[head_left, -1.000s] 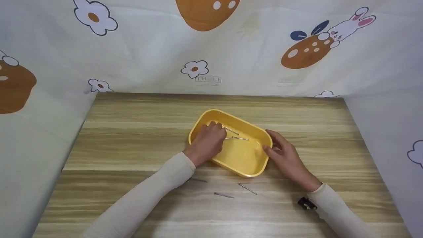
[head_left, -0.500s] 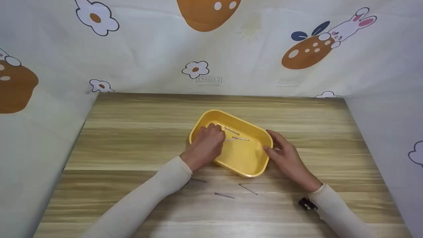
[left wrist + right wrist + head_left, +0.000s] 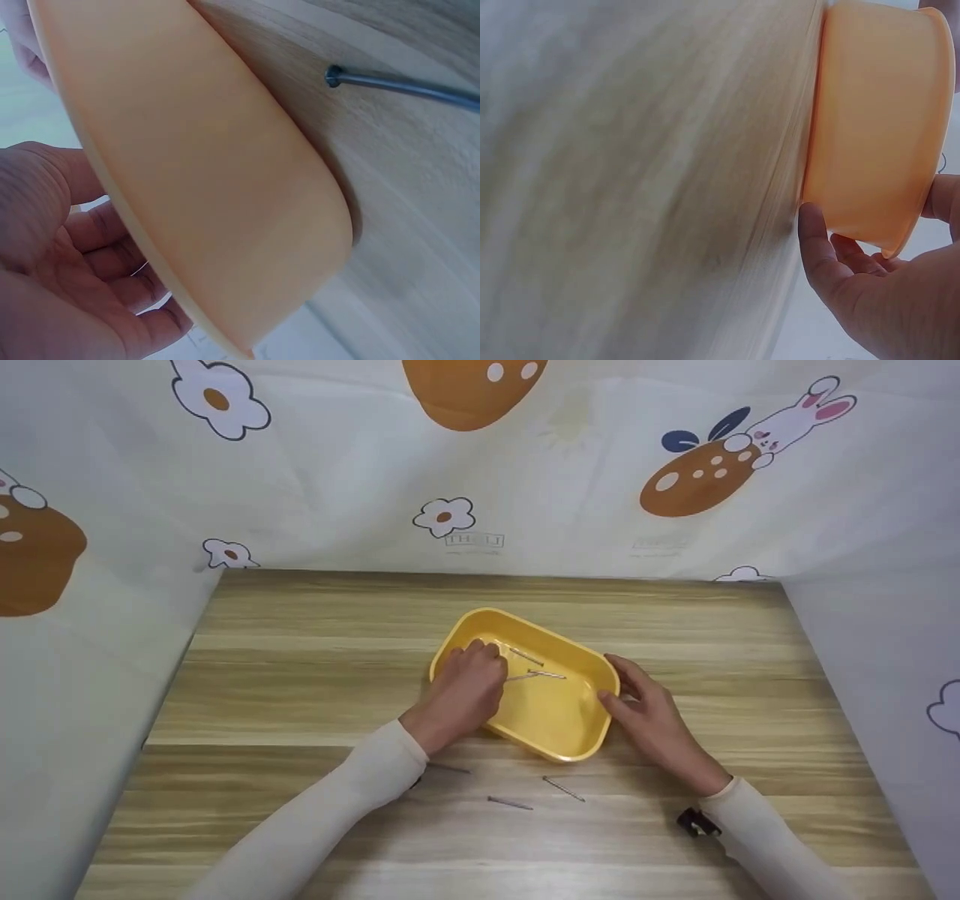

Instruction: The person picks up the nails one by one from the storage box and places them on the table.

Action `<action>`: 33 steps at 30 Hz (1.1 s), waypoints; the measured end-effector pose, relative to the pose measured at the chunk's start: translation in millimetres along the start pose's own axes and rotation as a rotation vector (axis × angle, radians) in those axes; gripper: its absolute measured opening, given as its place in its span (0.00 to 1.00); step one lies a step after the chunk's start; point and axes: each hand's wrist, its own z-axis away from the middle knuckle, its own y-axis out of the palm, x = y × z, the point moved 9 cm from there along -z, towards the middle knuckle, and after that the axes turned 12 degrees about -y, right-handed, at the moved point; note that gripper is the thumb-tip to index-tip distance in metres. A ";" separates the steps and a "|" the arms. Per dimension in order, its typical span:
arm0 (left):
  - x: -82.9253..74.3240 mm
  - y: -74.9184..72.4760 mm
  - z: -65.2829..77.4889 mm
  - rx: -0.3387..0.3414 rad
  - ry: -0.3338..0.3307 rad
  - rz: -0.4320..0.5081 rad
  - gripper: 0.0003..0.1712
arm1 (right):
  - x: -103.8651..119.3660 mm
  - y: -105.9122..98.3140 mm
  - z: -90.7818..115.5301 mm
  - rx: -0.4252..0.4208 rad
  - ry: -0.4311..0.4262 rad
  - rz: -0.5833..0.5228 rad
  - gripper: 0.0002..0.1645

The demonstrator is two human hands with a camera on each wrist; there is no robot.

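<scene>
A yellow plastic box [image 3: 551, 720] stands at a slant on the table. My left hand [image 3: 469, 682] reaches down into its left end, fingers curled. From the side, in the left wrist view, the box wall hides the fingertips of the left hand [image 3: 52, 247]. One nail [image 3: 521, 676] runs out from beside these fingers; I cannot tell whether they pinch it. Two more nails, an upper nail [image 3: 526, 657] and a lower nail [image 3: 551, 675], lie on the box floor. My right hand [image 3: 649, 712] grips the right end, thumb over the rim, fingers along the outer wall [image 3: 877, 127].
In front of the box, loose nails lie on the wood-grain table [image 3: 285, 675]: a nail [image 3: 510, 803], a slanted nail [image 3: 563, 789] and a nail [image 3: 450, 768] near the left sleeve. A printed cloth [image 3: 337, 472] walls the back and sides. A black clip [image 3: 699, 822] sits by the right cuff.
My left hand has drawn slightly left and toward me inside the box, so more of the nail beside its fingers shows. The right hand and box hold nearly still.
</scene>
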 end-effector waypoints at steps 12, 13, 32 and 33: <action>-0.2 -8.1 8.1 -0.020 0.002 0.052 0.08 | 1.5 0.2 -0.7 0.004 -0.017 0.003 0.35; -0.1 -8.8 9.1 -0.023 0.003 0.060 0.09 | 0.9 0.4 -0.6 0.005 -0.016 0.000 0.35; 10.8 -20.6 25.0 0.003 -0.071 0.283 0.10 | 1.2 0.7 0.0 0.008 -0.013 0.008 0.35; 11.3 -21.1 25.8 0.002 -0.074 0.282 0.09 | 1.5 0.7 0.0 0.008 -0.015 0.009 0.35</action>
